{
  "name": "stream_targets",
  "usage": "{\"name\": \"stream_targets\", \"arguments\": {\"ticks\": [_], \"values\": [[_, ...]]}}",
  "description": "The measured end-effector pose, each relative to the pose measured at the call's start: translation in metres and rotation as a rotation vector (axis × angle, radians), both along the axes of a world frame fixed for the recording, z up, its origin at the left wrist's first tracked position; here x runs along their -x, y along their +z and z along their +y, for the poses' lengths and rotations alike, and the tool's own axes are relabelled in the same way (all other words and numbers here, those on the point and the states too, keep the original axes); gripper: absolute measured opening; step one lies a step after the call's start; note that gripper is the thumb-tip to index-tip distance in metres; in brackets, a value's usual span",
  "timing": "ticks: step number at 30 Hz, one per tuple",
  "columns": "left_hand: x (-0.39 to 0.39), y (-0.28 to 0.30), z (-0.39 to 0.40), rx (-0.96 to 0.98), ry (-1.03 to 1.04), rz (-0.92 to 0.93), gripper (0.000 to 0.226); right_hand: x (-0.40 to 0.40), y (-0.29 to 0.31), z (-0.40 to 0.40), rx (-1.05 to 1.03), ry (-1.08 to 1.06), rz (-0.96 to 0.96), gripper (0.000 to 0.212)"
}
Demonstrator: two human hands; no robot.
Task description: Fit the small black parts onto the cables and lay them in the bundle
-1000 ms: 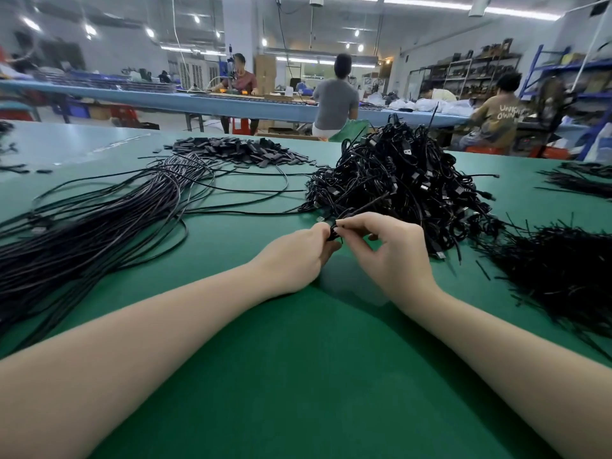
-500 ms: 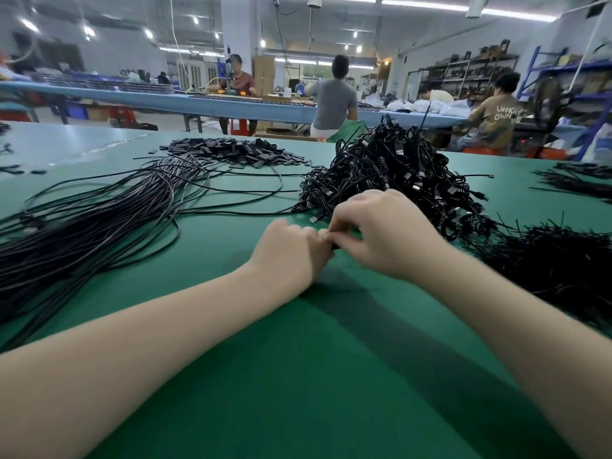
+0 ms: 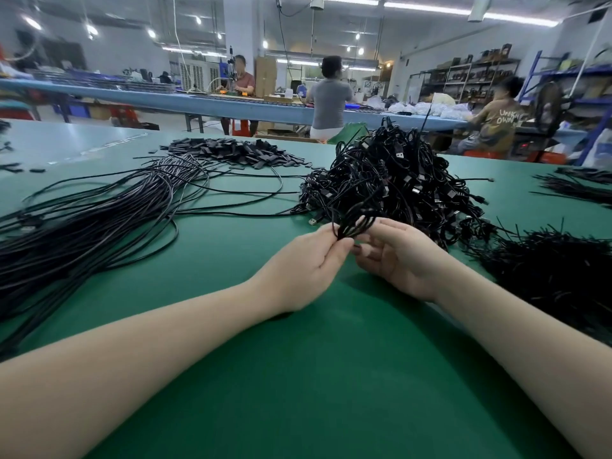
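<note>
Half a second ago both hands were knuckles-up, pressed together; now the left hand (image 3: 309, 256) pinches a coiled thin black rubbery cable (image 3: 356, 226) while the right hand (image 3: 394, 251) lies palm-up, fingers loosely cupped beneath the loops. Likely fitted, ready for the tangled glossy cable bundle (image 3: 394, 180) just beyond the hands on the green matte bench (image 3: 298, 376).

2 hands (image 3: 306, 260), 3 ppl in bkgd (image 3: 328, 94), approx 5 cable heaps (image 3: 390, 180).
</note>
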State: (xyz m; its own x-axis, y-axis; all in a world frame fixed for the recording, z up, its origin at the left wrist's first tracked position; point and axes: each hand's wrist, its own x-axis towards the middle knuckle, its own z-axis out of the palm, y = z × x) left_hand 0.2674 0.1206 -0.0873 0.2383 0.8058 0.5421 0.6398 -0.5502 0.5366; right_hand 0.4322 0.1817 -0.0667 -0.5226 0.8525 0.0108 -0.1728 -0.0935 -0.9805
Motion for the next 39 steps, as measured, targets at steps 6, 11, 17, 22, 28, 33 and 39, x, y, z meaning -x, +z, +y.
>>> {"name": "stream_targets", "arguments": {"ticks": [6,11,17,22,28,33,39], "values": [[0.004,0.009,0.005,0.62,-0.308,-0.404,0.03,0.005,-0.008,-0.003,-0.061,0.061,0.066,0.032],[0.012,0.019,0.008,0.797,-0.34,-0.547,0.034,0.009,-0.013,-0.004,-0.18,0.036,-0.025,0.021],[0.017,0.023,0.01,0.91,-0.382,-0.549,0.032,0.012,-0.019,-0.004,-0.33,0.0,-0.138,0.015],[0.018,0.02,0.011,0.887,-0.375,-0.49,0.032,0.012,-0.02,-0.003,-0.391,-0.04,-0.213,0.012],[0.018,0.019,0.013,0.865,-0.366,-0.447,0.033,0.012,-0.018,-0.005,-0.395,-0.039,-0.283,0.012],[0.012,0.013,0.013,0.687,-0.236,-0.504,0.032,0.014,-0.017,-0.006,-0.34,-0.154,-0.218,0.018],[-0.005,0.003,0.02,0.475,0.04,-0.519,0.027,0.016,-0.017,-0.007,-0.285,-0.18,-0.198,0.016]]}}
